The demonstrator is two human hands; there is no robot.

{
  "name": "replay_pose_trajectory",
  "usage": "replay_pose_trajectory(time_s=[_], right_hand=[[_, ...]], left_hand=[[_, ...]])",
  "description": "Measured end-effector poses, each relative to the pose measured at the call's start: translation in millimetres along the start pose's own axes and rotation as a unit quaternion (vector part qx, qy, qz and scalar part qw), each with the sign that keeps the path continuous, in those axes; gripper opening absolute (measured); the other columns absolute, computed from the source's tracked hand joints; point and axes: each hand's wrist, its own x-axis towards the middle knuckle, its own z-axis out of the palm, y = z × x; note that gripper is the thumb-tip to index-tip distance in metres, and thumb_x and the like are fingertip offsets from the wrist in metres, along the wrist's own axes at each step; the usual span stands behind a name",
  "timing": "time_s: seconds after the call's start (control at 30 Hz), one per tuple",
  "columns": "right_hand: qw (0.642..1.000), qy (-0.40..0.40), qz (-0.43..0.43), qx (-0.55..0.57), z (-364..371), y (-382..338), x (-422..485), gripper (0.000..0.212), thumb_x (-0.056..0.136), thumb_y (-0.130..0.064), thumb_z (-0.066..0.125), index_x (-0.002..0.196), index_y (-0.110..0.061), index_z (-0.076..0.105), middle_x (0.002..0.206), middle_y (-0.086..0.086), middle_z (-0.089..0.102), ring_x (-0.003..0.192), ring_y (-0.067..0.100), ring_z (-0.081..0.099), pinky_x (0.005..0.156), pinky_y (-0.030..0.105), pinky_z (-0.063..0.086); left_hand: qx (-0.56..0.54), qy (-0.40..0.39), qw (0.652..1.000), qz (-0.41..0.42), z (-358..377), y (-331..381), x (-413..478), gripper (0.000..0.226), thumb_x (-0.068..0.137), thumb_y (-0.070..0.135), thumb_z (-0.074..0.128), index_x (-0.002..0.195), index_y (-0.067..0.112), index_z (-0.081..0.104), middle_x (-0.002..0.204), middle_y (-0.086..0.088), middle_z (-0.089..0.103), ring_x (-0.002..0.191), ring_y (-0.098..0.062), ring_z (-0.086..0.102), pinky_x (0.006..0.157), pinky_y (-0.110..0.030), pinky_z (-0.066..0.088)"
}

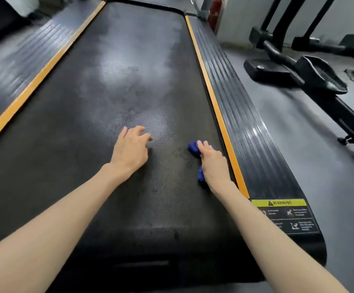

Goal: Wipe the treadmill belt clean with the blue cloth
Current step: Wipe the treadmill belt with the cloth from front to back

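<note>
The treadmill belt (100,127) is black with a fine dotted texture, lying flat and running away from the camera between two orange strips (214,106). It's got pale hazy patches down the middle and some darker blotches closer in. The blue cloth (193,147) is bunched up small on the belt near its right edge, mostly hidden under the right hand (212,161) gripping it.

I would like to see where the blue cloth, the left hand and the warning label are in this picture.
blue cloth (193,147), head view, on its bunched far end.
left hand (130,149), head view, on the back of the hand.
warning label (278,203), head view, on its yellow top strip.
</note>
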Motion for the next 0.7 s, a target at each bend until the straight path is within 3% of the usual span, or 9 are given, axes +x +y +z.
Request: replay_pose_trajectory(time_s=[0.03, 0.1, 0.17, 0.23, 0.37, 0.43, 0.53, 0.6, 0.7], right_hand=[[1.0, -0.003, 0.0, -0.004, 0, 4, 14, 0.045, 0.096, 0.0, 0.033, 0.138, -0.014, 0.036, 0.143, 0.01, 0.04, 0.117, 0.034, 0.047, 0.088, 0.038, 0.041], [1.0, -0.004, -0.01, -0.012, 1, 9, 35, 0.043, 0.094, 0.002, 0.033, 0.135, -0.011, 0.038, 0.139, 0.013, 0.042, 0.115, 0.035, 0.047, 0.086, 0.039, 0.041], [1.0, 0.003, -0.019, -0.013, 3, 11, 46, 0.043, 0.093, 0.004, 0.034, 0.133, -0.01, 0.039, 0.136, 0.014, 0.044, 0.113, 0.034, 0.047, 0.084, 0.038, 0.041], [1.0, 0.016, -0.004, -0.005, 2, 10, 47, 0.044, 0.093, 0.005, 0.035, 0.134, -0.011, 0.039, 0.135, 0.014, 0.045, 0.111, 0.033, 0.049, 0.084, 0.037, 0.042], [0.999, 0.021, -0.002, 0.029, 4, -14, 16, 0.041, 0.093, -0.006, 0.039, 0.133, -0.013, 0.041, 0.135, 0.011, 0.045, 0.115, 0.03, 0.049, 0.086, 0.035, 0.041], [0.991, 0.027, -0.103, 0.078, 13, -29, -21, 0.043, 0.09, -0.01, 0.044, 0.133, -0.012, 0.047, 0.138, 0.011, 0.047, 0.124, 0.028, 0.048, 0.097, 0.032, 0.04], [0.969, 0.03, -0.215, 0.118, 10, -22, -37, 0.041, 0.091, -0.009, 0.049, 0.13, -0.019, 0.053, 0.137, 0.002, 0.051, 0.126, 0.02, 0.048, 0.101, 0.027, 0.038], [0.977, -0.031, -0.182, 0.105, 8, -7, -9, 0.043, 0.095, -0.012, 0.044, 0.135, -0.027, 0.046, 0.144, -0.005, 0.042, 0.133, 0.017, 0.039, 0.103, 0.03, 0.036], [0.993, -0.002, -0.047, 0.111, 12, -3, 35, 0.046, 0.095, -0.006, 0.041, 0.136, -0.025, 0.045, 0.146, 0.0, 0.039, 0.133, 0.027, 0.038, 0.107, 0.037, 0.033]], left_hand=[[0.025, -0.001, 0.999, 0.023, -4, 4, -12, 0.037, 0.086, 0.012, 0.049, 0.12, 0.022, 0.06, 0.131, -0.003, 0.051, 0.121, -0.022, 0.047, 0.114, -0.04, 0.014], [0.064, -0.096, 0.993, 0.036, -12, 12, -31, 0.043, 0.086, 0.016, 0.046, 0.127, 0.028, 0.054, 0.133, 0.002, 0.05, 0.123, -0.019, 0.047, 0.115, -0.043, 0.014], [0.085, -0.2, 0.976, 0.024, -17, 16, -38, 0.056, 0.086, 0.016, 0.045, 0.14, 0.029, 0.039, 0.147, 0.002, 0.037, 0.132, -0.019, 0.04, 0.116, -0.047, 0.011], [0.115, -0.244, 0.963, 0.023, -21, 14, -36, 0.061, 0.086, 0.018, 0.045, 0.144, 0.032, 0.029, 0.152, 0.003, 0.028, 0.134, -0.022, 0.037, 0.116, -0.047, 0.011], [0.105, -0.244, 0.964, -0.006, -23, 11, -30, 0.055, 0.09, 0.022, 0.041, 0.142, 0.038, 0.031, 0.149, 0.006, 0.036, 0.132, -0.024, 0.039, 0.116, -0.047, 0.009], [0.092, -0.233, 0.968, -0.023, -16, 15, -34, 0.055, 0.09, 0.021, 0.041, 0.142, 0.037, 0.032, 0.15, 0.006, 0.033, 0.132, -0.023, 0.039, 0.116, -0.046, 0.01], [0.088, -0.208, 0.974, -0.027, -5, 12, -39, 0.057, 0.09, 0.023, 0.041, 0.145, 0.034, 0.028, 0.152, 0.002, 0.028, 0.134, -0.022, 0.038, 0.115, -0.047, 0.01], [0.068, -0.209, 0.975, -0.025, -3, 9, -46, 0.058, 0.092, 0.022, 0.037, 0.146, 0.033, 0.022, 0.155, 0.003, 0.021, 0.137, -0.021, 0.034, 0.115, -0.05, 0.008], [0.073, -0.21, 0.975, -0.015, -5, 9, -48, 0.057, 0.093, 0.021, 0.035, 0.146, 0.034, 0.021, 0.156, 0.004, 0.017, 0.137, -0.021, 0.032, 0.116, -0.049, 0.008]])
